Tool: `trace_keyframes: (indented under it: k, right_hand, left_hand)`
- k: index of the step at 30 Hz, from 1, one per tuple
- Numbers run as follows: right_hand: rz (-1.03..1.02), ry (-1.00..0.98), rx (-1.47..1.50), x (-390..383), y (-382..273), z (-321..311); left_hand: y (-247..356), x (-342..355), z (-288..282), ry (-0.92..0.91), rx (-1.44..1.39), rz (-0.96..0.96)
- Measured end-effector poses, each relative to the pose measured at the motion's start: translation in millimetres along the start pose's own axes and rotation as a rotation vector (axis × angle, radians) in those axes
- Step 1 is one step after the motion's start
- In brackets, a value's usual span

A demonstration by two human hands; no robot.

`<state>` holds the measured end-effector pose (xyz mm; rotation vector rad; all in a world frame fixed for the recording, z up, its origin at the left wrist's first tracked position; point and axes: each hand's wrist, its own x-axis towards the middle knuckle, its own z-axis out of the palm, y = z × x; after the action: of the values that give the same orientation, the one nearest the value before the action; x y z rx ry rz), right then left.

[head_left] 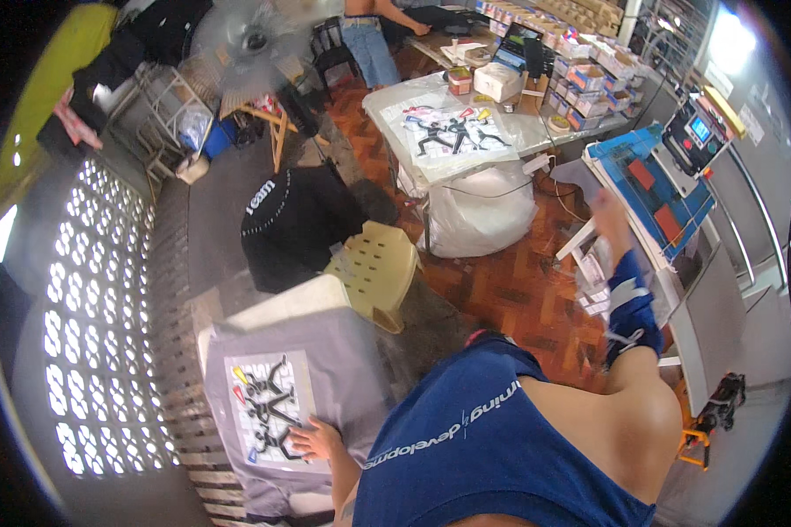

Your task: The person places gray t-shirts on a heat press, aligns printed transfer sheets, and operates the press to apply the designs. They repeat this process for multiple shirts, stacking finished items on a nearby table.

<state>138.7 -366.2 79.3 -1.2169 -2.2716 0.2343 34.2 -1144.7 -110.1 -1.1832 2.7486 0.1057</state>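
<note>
My left hand [320,439] rests with its fingers spread on the lower right edge of a printed transfer sheet [270,408]. The sheet bears black figures with red and yellow marks and lies on a grey shirt [351,356]. Under the shirt is a pale board or tabletop [325,292]. My right arm reaches forward in a blue sleeve, and my right hand [610,220] is near the left edge of a heat press with a blue bed [620,165]. That hand is blurred and its fingers are not distinct.
A plastic-covered table [387,110] holds a similar printed sheet [453,132], a laptop [520,48] and boxes. A yellow plastic stool [373,268] stands beside a draped black garment [299,220]. Another person [369,44] stands at the back near a fan [253,39].
</note>
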Motion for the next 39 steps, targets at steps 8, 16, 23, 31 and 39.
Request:
trace_keyframes:
  k: [8, 16, 23, 31, 39]
  right_hand:
    - [-0.185, 0.528, -0.395, 119.7, 97.3, -123.2]
    - [-0.202, 0.46, -0.571, 144.1, 129.7, -112.7]
    - [0.012, 0.451, -0.453, 184.9, 120.2, -110.5]
    - [0.103, 0.277, -0.356, 191.4, 132.7, -109.2]
    - [-0.016, 0.314, -0.347, 183.7, 131.8, -119.7]
  left_hand:
    - [33.4, 51.9, -23.5, 0.198, -0.011, 0.039]
    - [250.6, 11.1, -120.5, -0.928, -2.187, 0.274]
    - [423.0, -112.1, -32.9, -0.688, -0.869, 0.706]
    - [474.9, -378.5, 103.2, -1.294, 0.233, 1.079]
    - [557.7, -398.9, 100.1, -1.28, 0.374, 1.304]
